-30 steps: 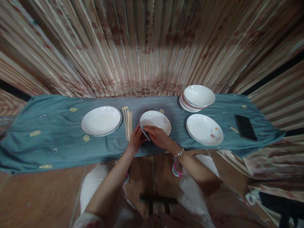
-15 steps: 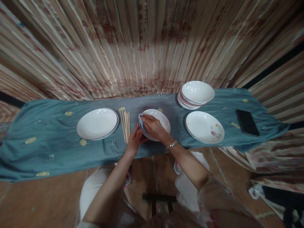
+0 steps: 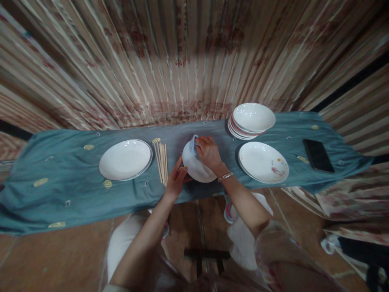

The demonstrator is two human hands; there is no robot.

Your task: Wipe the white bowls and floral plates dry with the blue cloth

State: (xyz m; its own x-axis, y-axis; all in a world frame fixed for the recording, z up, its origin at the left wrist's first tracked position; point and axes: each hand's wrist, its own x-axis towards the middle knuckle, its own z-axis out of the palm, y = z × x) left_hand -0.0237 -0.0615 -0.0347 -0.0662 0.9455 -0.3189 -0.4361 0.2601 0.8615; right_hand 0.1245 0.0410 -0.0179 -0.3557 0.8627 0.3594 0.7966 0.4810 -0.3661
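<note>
Curtain: striped, with reddish floral patches, it hangs beyond the desk's far edge [image 3: 152,61].
Desk: long and narrow, under a patterned teal cover [image 3: 75,178].
Left plates [image 3: 126,160]: a low stack, left of the middle between near and far edges.
Bowls [image 3: 253,117]: nested in a stack by the far edge, right of centre.
Right plates [image 3: 263,162]: another low stack, nearer the front edge than the bowls; the top one carries flowers.
White dish [image 3: 197,168]: between the hands, close to the middle of the near edge and seemingly tipped; which face shows is hard to tell.
Right hand [image 3: 209,154]: fingers closed over the blue cloth, pressing it to the dish's upper part. Light, even pressure with the cloth kept flat would probably cover the surface best.
Left hand [image 3: 176,178]: partly curled at the dish's left rim, thumb in view, other fingers largely hidden. A firm rim hold should stop the dish turning under the rubbing.
Phone [image 3: 318,155]: dark, flat, towards the right end.
Chopsticks [image 3: 161,162]: a loose row just beside the left hand; that elbow and wrist should stay clear of them.
Blue cloth [image 3: 193,145]: bunched, poking out past the right fingers.
</note>
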